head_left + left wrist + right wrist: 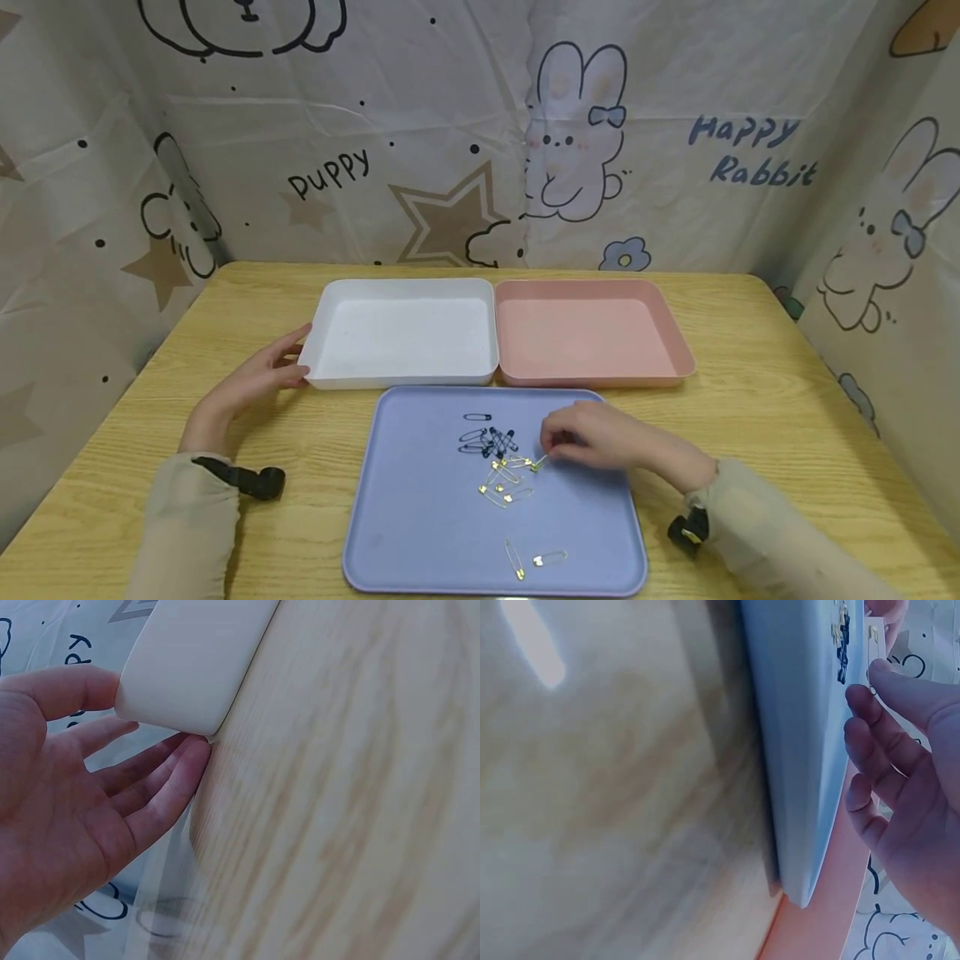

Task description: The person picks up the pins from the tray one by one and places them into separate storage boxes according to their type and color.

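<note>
My right hand (600, 437) pinches a gold safety pin (874, 646) between thumb and forefinger, above the right part of the blue tray (427, 533). Left of those fingertips, several black safety pins (491, 442) lie in a tangled heap, with one apart behind them. Just in front of the heap are several gold safety pins (506, 475), and two more gold pins (551, 558) sit near the tray's front edge. At the left end of the white tray (405, 333), my left hand (258, 375) touches its side with fingers loosely extended, as the left wrist view also shows.
A pink tray (592, 333) stands beside the white one, their sides meeting, both behind the blue tray. Wooden tabletop (300, 533) surrounds them. Printed cloth (450, 125) hangs at the back and both sides.
</note>
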A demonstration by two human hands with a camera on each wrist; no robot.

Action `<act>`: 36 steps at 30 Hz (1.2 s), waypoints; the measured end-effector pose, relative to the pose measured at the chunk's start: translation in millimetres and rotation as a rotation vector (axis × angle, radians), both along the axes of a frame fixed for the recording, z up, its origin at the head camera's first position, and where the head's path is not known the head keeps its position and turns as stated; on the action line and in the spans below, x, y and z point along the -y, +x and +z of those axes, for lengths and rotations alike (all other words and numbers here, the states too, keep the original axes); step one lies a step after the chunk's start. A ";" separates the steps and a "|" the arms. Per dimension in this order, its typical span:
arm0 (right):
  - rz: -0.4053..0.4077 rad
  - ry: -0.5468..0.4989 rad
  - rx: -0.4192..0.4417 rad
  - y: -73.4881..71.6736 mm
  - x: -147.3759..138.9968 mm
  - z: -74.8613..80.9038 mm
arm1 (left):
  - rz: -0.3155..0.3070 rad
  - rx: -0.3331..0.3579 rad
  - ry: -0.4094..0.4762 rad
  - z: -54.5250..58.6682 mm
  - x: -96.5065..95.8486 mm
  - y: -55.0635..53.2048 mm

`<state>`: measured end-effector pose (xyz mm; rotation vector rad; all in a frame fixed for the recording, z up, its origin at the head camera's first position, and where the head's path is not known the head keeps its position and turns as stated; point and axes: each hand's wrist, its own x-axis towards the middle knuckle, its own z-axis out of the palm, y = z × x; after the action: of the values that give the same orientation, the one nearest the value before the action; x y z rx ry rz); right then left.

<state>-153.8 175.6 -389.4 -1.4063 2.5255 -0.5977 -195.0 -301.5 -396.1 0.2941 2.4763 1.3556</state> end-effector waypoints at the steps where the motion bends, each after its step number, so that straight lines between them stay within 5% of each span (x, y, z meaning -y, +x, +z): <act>1: -0.008 0.003 0.004 -1.6 0.9 0.2 | -0.002 -0.001 -0.002 -0.1 -0.3 0.1; 15: -0.138 -0.001 -0.081 -23.9 21.0 8.9 | -0.001 0.009 0.001 -0.8 -2.9 1.2; 36: -0.212 -0.041 -0.145 -49.7 40.4 19.6 | 0.002 -0.012 -0.019 1.2 -2.7 2.6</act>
<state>-203.5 135.2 -369.8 -1.2447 2.8165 -0.6057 -192.4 -298.8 -394.9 0.2968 2.4988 1.3337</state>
